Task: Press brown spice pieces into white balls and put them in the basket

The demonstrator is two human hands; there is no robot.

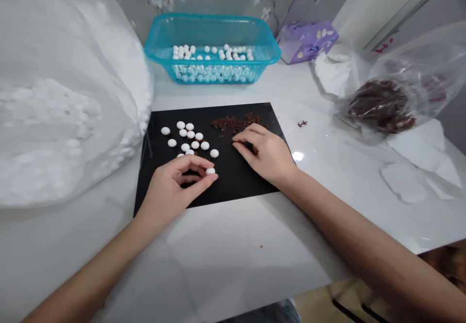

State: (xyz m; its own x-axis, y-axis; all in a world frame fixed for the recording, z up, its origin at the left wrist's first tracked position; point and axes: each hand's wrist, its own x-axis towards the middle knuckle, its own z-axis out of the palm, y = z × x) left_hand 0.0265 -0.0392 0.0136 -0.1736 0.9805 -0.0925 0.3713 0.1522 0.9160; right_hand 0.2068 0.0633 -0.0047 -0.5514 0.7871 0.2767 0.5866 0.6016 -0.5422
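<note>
A black mat (240, 177) lies on the white table. On its left part lie several small white round pieces (189, 136). A little heap of brown star-shaped bits (235, 123) sits at its far middle. My left hand (174, 187) rests on the mat and pinches one white piece (210, 171) between thumb and forefinger. My right hand (264, 153) lies on the mat just below the brown heap, fingers curled and pointing left at the brown bits; what its fingertips hold is hidden.
A teal plastic basket (213, 32) with several white pieces stands at the back. A big clear bag of white pieces (61, 95) fills the left. A clear bag of brown bits (386, 104) lies right, a purple packet (307, 39) behind. One brown bit (302, 123) lies loose.
</note>
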